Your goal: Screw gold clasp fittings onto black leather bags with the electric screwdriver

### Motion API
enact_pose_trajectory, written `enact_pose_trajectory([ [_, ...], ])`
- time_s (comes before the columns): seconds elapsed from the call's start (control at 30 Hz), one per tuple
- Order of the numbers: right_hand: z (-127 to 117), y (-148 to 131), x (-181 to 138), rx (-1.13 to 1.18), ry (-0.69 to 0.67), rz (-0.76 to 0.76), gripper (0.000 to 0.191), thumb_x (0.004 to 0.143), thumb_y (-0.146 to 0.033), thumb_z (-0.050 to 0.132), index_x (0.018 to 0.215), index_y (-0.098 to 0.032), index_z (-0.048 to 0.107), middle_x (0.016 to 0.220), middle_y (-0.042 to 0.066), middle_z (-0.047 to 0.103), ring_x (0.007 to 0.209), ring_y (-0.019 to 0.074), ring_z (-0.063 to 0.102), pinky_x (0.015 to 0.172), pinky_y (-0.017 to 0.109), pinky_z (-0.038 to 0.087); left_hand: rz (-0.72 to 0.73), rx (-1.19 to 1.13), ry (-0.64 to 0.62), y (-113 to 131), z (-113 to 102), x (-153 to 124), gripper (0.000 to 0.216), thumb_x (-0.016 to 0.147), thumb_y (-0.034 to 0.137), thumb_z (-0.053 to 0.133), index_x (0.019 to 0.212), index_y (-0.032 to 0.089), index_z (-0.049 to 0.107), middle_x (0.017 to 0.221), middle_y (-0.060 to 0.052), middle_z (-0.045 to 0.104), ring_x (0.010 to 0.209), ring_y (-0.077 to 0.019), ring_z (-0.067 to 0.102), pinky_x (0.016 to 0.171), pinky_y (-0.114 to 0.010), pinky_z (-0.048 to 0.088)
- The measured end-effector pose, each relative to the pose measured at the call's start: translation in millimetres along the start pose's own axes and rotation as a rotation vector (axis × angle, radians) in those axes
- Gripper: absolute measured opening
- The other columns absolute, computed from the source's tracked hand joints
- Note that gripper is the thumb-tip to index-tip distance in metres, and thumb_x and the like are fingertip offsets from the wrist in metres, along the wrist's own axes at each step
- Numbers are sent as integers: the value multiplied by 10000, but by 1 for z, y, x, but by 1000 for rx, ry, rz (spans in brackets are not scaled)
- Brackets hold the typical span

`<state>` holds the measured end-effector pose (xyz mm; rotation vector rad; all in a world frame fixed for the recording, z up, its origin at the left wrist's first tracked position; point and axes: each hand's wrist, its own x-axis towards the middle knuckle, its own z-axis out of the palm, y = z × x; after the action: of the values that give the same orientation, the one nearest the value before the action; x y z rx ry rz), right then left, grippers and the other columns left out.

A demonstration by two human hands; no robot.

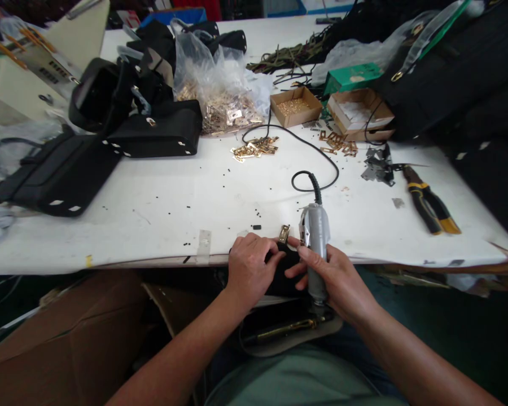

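The grey corded tool (318,225) stood nearly upright at the near edge of the white table (152,242), its lower end over the person's lap. The right hand (338,276) was wrapped around it, thumb along its near side and some fingertips reaching out to its left. Just left of the tool, the left hand (254,262) was clamped on a piece of black material (279,283), and a small gold plate (284,233) stood between that hand and the tool; whether the plate was fastened could not be told. Below the tool lay a gold zip (285,330). Beyond the tool and a little left were a pile of loose gold plates (256,149) and, behind it, a clear plastic bag (197,62) of metal parts. Well left of the tool sat black bags (161,135); well right of it lay the yellow-and-black pliers (432,206), beside grey metal pieces (377,166).
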<state>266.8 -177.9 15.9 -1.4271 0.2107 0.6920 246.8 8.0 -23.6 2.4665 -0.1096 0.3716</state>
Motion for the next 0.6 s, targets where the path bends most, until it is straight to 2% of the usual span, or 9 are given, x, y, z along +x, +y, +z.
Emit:
enact_pose_trajectory([
  [0.23, -3, 16, 1, 107, -43, -8, 696, 862, -552, 743, 1365, -94, 596, 855, 126, 759, 645, 189, 682, 584, 273, 547, 15, -80, -15, -2, 2, 2, 255, 823, 167, 768, 675, 209, 565, 797, -14, 695, 787, -186, 607, 766, -360, 448],
  [0.6, -8, 17, 7, 108, -42, -9, 659, 860, -559, 741, 1323, -101, 637, 772, 95, 743, 631, 183, 661, 575, 267, 534, 99, -76, -45, -3, 3, 4, 202, 875, 164, 711, 710, 216, 606, 808, -10, 731, 814, -192, 626, 797, -388, 448],
])
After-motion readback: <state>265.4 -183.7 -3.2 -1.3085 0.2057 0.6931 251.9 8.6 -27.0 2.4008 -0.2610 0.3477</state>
